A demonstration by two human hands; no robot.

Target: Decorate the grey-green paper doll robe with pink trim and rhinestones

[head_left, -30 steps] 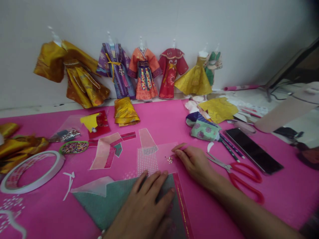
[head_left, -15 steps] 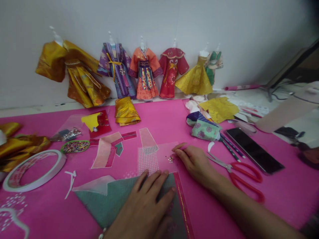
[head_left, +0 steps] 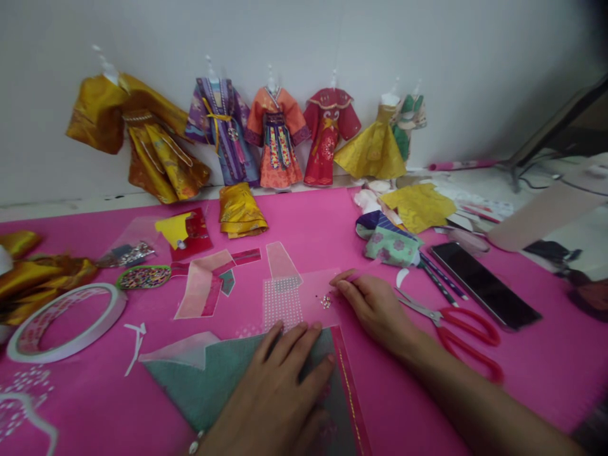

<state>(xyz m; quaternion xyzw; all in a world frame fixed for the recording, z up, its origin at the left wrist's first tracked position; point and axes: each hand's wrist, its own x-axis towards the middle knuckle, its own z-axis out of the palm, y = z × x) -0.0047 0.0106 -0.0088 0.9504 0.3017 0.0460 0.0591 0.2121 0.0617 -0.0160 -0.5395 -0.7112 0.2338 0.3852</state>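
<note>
My left hand (head_left: 285, 386) lies with fingers spread on a piece of green fabric (head_left: 228, 364). This fabric has a red strip with a gold line (head_left: 349, 386) along its right edge and a pale flap at its upper left. My right hand (head_left: 373, 304) is closed, thumb and fingertips together beside a small cluster of shiny beads or stones (head_left: 325, 301). Whatever sits in that pinch is too small to make out. Left of the cluster is a clear sheet dotted with rows of tiny gems (head_left: 282, 304). A pale trapezoid piece (head_left: 281, 258) overlaps the sheet's top.
Red-handled scissors (head_left: 468, 335), a phone (head_left: 484, 285) and pencils (head_left: 441, 282) lie right. A tape roll (head_left: 66, 323), green bead tray (head_left: 144, 277) and pink fabric pieces (head_left: 202, 285) lie left. Several doll robes, one of them orange (head_left: 275, 139), stand along the wall.
Hardly anything differs. My right hand has shifted very slightly at the bead cluster; my left hand stays flat on the green fabric.
</note>
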